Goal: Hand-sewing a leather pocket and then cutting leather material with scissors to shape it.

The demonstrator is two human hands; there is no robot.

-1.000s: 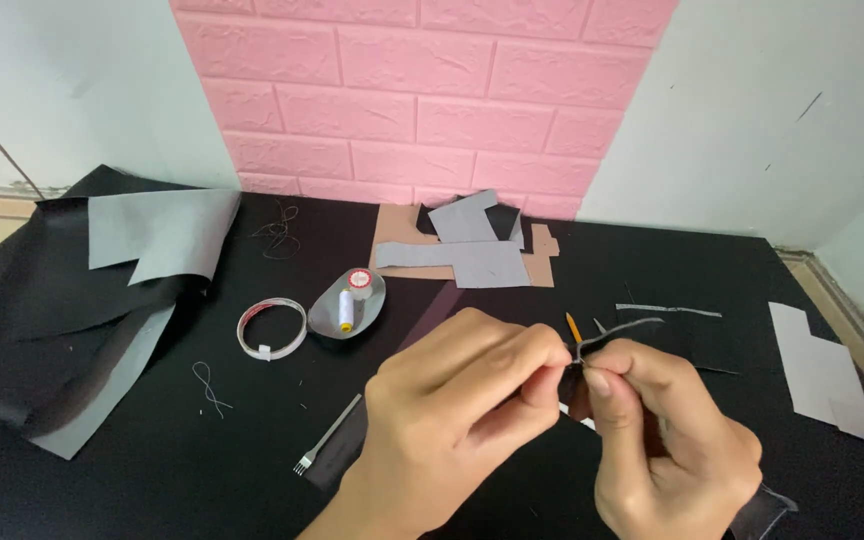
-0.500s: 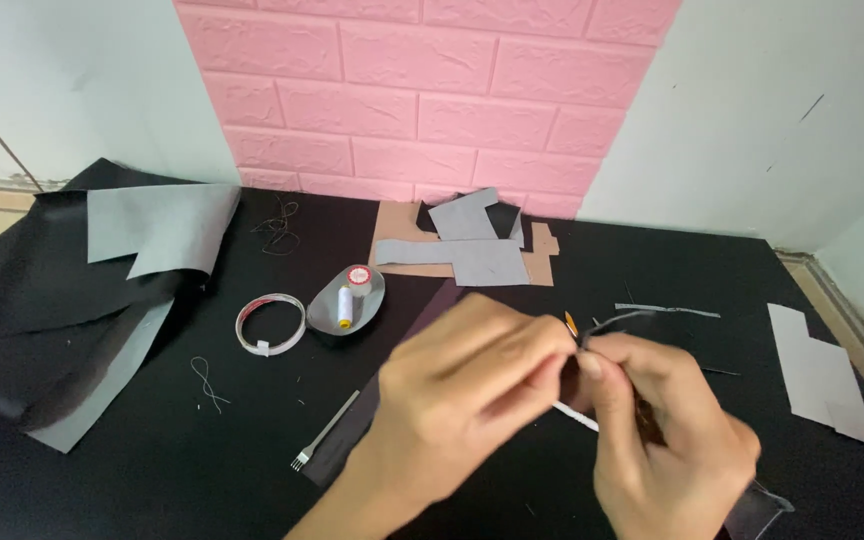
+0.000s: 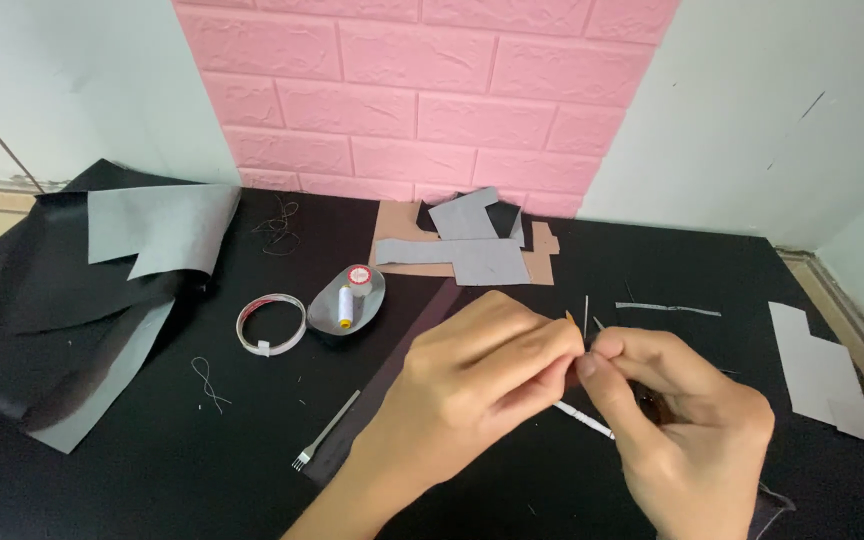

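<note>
Near the front middle of the black tabletop (image 3: pixel 202 480), the left hand (image 3: pixel 477 385) and right hand (image 3: pixel 687 430) meet fingertip to fingertip, both curled tight and pinching a small dark piece (image 3: pixel 580 372) that is mostly hidden, with a thin white stick (image 3: pixel 584 420) passing just under them. To their left lie a small fork-like tool (image 3: pixel 324 436), a tape roll (image 3: pixel 271 323) and a thread spool (image 3: pixel 346 307) in a grey dish, with open room between. Grey sheets (image 3: pixel 820 372) sit at the right edge, and folded dark material (image 3: pixel 72 300) overhangs the left edge.
</note>
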